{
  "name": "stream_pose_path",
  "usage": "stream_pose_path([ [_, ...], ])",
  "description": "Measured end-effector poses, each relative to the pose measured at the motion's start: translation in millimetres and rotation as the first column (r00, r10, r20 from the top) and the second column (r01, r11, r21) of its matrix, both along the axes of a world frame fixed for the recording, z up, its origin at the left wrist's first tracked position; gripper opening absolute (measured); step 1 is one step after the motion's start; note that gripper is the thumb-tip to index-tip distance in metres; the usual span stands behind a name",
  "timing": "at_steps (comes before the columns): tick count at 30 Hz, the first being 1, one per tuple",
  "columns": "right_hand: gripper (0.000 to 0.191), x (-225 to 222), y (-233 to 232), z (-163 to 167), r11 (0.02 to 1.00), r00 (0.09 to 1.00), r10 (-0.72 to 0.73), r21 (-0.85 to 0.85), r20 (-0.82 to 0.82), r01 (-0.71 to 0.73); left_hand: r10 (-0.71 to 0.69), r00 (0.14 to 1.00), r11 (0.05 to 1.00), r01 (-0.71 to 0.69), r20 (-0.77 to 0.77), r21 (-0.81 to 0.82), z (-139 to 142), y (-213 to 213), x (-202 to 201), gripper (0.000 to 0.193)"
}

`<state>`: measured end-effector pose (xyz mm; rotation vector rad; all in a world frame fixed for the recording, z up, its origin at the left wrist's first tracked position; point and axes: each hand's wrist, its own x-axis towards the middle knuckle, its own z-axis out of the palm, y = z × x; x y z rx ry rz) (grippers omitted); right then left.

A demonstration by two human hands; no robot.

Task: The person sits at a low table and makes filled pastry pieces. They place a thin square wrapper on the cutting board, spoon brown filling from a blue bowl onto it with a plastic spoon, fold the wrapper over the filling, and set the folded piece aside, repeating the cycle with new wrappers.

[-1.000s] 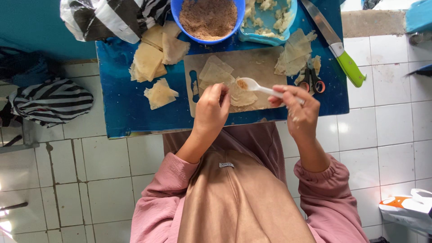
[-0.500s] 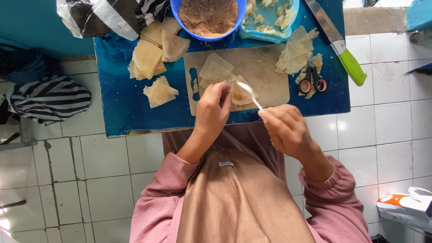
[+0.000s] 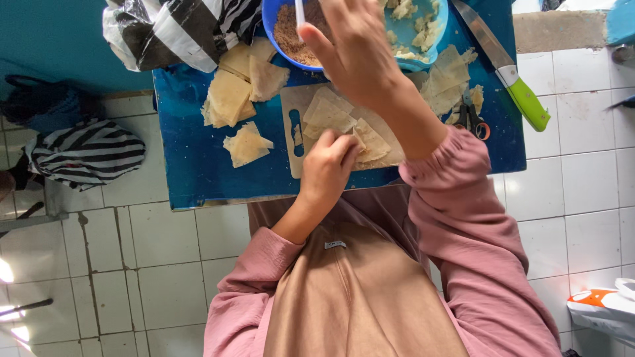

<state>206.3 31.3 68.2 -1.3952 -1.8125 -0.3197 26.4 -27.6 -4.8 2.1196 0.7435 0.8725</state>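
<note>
My right hand (image 3: 357, 49) was stretched out over the blue bowl (image 3: 281, 26) of brown crumbly filling, its fingers pinched around the handle of a white spoon (image 3: 299, 13) that dipped into the bowl. My left hand (image 3: 329, 170) rested, fingers curled down, on a thin pastry sheet (image 3: 372, 142) that lay on the pale cutting board (image 3: 296, 109) just in front of me, with more sheets overlapping beside it. Around the board on the blue table (image 3: 198, 172) lay loose pastry squares (image 3: 245, 144), small scissors (image 3: 473, 119) and a green-handled knife (image 3: 512, 73), and a striped bag (image 3: 178, 30) sat at the far left corner.
</note>
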Motion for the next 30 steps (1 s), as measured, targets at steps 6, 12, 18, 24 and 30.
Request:
stream_pose_path([
  [6,0.019,-11.6,-138.5,-7.0,0.755,0.933,-0.341,-0.557,0.115,0.345,-0.003,0.998,0.999,0.006,-0.059,0.052,0.7,0.7,-0.3,0.01],
  [12,0.013,-26.1,-159.8,-39.3,0.721,0.911,-0.412,-0.619,-0.024,0.31,-0.065,0.996,0.995,0.069,-0.066,0.076,5.5,2.4,-3.0,0.011],
  [18,0.01,-30.3,-158.0,-42.5,0.868,0.673,-0.365,-0.497,-0.644,-0.005,-0.06,0.996,0.997,0.063,-0.07,0.051,5.5,5.8,-0.7,0.009],
  [24,0.025,-35.7,-150.9,-51.1,0.897,0.777,-0.299,-0.441,-0.554,0.032,-0.075,0.992,0.996,0.071,-0.1,-0.046,9.2,8.7,-0.2,0.023],
  [30,0.017,-43.2,-154.5,-53.8,0.852,0.906,-0.376,-0.457,-0.196,0.255,-0.089,0.994,0.991,0.095,-0.064,0.093,12.3,6.1,-2.3,0.016],
])
